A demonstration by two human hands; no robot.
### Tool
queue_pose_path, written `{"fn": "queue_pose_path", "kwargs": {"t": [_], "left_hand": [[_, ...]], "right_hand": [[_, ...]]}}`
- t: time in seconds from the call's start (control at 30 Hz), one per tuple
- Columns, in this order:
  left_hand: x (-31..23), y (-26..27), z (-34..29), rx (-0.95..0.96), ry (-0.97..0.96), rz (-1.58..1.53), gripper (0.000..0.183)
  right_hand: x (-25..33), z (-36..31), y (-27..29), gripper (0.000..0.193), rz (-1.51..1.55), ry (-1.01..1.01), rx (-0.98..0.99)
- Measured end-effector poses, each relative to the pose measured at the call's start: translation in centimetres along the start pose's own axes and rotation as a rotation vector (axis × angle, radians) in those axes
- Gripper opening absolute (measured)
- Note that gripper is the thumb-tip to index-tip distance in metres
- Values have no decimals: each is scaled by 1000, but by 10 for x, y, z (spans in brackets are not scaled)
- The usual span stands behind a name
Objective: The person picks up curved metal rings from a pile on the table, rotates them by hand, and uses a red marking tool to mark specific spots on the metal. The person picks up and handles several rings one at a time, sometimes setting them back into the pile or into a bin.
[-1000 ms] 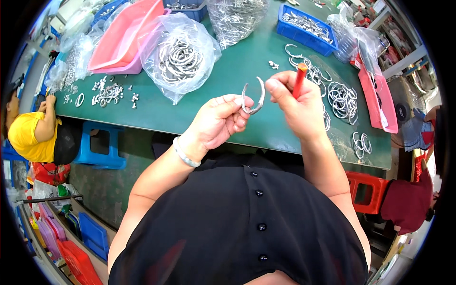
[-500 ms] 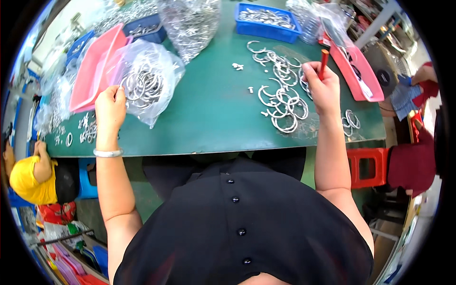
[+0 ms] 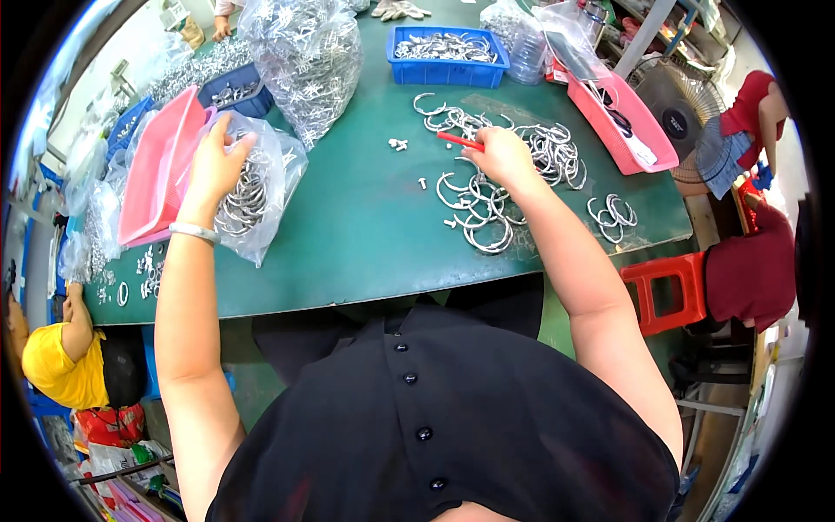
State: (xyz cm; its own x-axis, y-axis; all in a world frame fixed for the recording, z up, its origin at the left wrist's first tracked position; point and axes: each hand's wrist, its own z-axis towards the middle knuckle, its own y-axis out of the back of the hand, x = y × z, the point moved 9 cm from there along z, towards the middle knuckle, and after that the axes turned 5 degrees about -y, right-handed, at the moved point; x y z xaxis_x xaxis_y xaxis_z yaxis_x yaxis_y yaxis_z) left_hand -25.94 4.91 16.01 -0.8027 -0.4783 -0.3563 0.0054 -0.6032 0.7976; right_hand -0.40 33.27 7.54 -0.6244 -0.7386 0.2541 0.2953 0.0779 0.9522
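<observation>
My left hand [image 3: 219,163] is over the edge of a clear plastic bag [image 3: 283,161] full of silver open rings, beside a pink plastic basket [image 3: 156,170]. Its thumb stands apart from the fingers, and I see nothing held between them. A slim red pen-like stick [image 3: 459,140] is gripped in my right hand [image 3: 506,158], pointing left. That hand hovers at a loose spread of silver C-shaped rings [image 3: 487,235] on the green table [image 3: 348,235]. A few small metal pieces [image 3: 397,144] lie left of the rings.
A blue tray of metal parts [image 3: 448,56] stands at the back, near a large bag of silver pieces [image 3: 300,65]. At the right are a pink basket [image 3: 626,130] and a fan [image 3: 678,113]. Other people sit at both sides, near a red stool [image 3: 665,291].
My left hand has moved farther forward over the bag, its thumb now apart from the fingers. My right hand has shifted left, and the red stick has tipped from upright to nearly level.
</observation>
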Motion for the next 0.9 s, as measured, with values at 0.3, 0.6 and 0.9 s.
{"fn": "queue_pose_path", "kwargs": {"t": [0.3,0.6,0.9], "left_hand": [[-8,-36,-5,290,272,-530,22],[18,-15,26,-110,258,-838,15],[-33,-1,-4,25,40,-413,31]], "right_hand": [[-26,19,25,22,182,-125,-140],[-34,42,42,26,138,-76,122],[-65,36,45,25,232,-97,264]]}}
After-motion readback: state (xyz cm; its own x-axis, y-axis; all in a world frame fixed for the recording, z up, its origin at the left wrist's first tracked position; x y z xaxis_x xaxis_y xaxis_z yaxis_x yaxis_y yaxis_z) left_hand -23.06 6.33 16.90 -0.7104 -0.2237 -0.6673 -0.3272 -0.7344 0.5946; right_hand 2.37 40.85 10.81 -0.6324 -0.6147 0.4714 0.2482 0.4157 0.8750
